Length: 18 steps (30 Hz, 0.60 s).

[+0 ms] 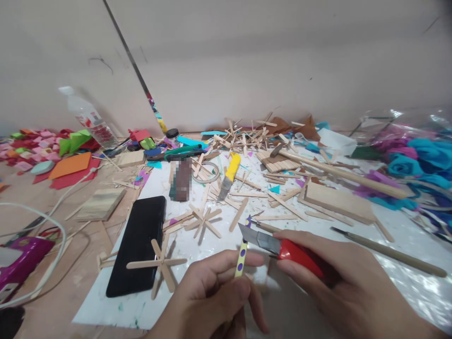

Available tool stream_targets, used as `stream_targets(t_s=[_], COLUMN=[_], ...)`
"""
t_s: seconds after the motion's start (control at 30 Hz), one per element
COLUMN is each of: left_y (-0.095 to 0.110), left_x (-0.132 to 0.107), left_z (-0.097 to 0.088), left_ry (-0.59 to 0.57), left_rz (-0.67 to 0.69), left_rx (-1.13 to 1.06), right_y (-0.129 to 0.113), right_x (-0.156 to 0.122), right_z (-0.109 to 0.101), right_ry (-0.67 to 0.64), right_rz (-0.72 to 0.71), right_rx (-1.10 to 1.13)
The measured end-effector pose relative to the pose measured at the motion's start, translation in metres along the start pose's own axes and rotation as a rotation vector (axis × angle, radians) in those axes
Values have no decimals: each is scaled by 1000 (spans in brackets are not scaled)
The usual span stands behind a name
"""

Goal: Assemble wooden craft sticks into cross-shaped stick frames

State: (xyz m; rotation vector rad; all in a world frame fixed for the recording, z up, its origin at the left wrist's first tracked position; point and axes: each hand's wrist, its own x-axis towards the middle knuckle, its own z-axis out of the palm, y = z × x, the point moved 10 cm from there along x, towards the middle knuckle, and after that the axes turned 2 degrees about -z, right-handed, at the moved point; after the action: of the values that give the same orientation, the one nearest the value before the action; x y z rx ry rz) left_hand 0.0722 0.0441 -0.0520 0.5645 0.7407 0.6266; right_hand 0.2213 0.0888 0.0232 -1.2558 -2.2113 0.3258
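My left hand (212,294) is closed in a pinch on a thin yellow stick with purple dots (241,256), held upright near the bottom centre. My right hand (348,282) is wrapped round a red utility knife (282,247). Its metal blade tip rests against the top of the dotted stick. Both hands hover over a white work board (197,245) strewn with wooden craft sticks (203,221), some glued into star shapes.
A black phone (137,245) lies left of my hands. A yellow utility knife (229,174), a hammer (339,172), a wooden block (100,203) and a plastic bottle (90,117) lie farther back. Coloured paper pieces are at left, blue and purple flowers (413,160) at right. A wall runs behind.
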Motion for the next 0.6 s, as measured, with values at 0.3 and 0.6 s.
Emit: stream_targets(t_s=[0.3,0.6], left_y=[1,3], left_x=[0,-5], left_z=[-2,-14], left_ry=[11,187], left_rz=[-23,38], left_rx=[128,129], right_y=[-1,-20], right_x=[-5,-10], right_z=[-1,0], right_ry=[26,5], right_rz=[-27,-216], right_rx=[-56,-92])
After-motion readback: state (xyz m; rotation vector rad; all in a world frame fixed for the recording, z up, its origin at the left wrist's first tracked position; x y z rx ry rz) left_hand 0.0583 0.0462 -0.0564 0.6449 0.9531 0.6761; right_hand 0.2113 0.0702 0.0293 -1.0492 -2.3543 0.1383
